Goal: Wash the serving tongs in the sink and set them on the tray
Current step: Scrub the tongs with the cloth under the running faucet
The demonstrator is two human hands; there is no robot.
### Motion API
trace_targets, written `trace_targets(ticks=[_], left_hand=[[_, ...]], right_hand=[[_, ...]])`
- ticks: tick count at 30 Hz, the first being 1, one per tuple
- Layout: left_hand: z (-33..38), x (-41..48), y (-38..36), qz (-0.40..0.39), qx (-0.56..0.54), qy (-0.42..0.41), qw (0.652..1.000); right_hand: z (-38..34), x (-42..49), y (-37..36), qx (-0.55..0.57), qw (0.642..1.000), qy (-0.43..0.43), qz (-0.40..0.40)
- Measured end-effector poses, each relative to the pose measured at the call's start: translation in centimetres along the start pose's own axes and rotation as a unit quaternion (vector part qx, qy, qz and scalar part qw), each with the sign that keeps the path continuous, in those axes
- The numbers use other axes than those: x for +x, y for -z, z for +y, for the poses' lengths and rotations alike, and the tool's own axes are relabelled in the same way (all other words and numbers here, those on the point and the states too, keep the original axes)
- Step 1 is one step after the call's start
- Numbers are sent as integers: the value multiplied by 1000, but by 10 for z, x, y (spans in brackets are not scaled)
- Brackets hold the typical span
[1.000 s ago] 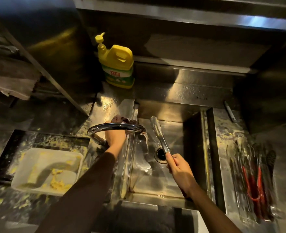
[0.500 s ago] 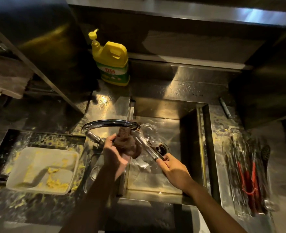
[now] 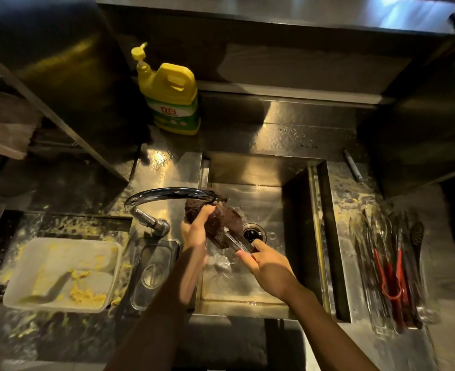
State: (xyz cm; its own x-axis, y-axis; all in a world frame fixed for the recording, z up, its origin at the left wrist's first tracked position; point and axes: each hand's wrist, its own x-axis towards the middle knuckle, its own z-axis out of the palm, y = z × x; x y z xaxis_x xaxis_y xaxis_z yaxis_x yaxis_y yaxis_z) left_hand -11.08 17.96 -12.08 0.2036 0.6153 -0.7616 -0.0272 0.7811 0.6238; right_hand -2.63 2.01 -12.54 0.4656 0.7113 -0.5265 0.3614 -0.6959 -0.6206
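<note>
Over the steel sink [image 3: 296, 204], my right hand [image 3: 265, 266] grips the handle end of the metal serving tongs [image 3: 237, 242]. The tongs point up and left toward the tap. My left hand [image 3: 194, 231] holds a dark brown scrub sponge [image 3: 215, 223] wrapped around the tongs' front end, so the tips are hidden. Water runs from the curved tap [image 3: 167, 195] onto the sponge. A clear tray [image 3: 365, 285] on the right counter holds several tongs and utensils, one pair red.
A yellow dish soap bottle [image 3: 170, 95] stands behind the sink. A white container [image 3: 60, 274] with yellow food scraps sits on the left, beside a clear lid [image 3: 154, 274]. The drain [image 3: 254, 232] lies in the sink floor. A pen [image 3: 352, 165] lies at the back right.
My left hand left the tap and brought the sponge over the tongs. My right hand swung the tongs down and left under the running water.
</note>
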Motion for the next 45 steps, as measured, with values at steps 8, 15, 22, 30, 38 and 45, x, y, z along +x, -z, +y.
trace_targets(ticks=[8,15,22,30,38,45], left_hand=[[18,5,17,-235,78,-2,969],[15,3,-5,-90,195,-122,969],[12,12,4,-148,115,-56,981],[27,18,12,-232,265,-76,933],[15,12,-8,-170,154,-73,971],[49,47,37,-173,303,-157,924]], right_hand=[[23,12,34,-92,995,29,-24],[12,18,25,-68,996,37,-49],[14,22,42,-141,987,57,-49],[27,13,59,-132,987,60,-62],[13,32,44,-64,996,58,-5],[58,22,110,-235,971,49,7]])
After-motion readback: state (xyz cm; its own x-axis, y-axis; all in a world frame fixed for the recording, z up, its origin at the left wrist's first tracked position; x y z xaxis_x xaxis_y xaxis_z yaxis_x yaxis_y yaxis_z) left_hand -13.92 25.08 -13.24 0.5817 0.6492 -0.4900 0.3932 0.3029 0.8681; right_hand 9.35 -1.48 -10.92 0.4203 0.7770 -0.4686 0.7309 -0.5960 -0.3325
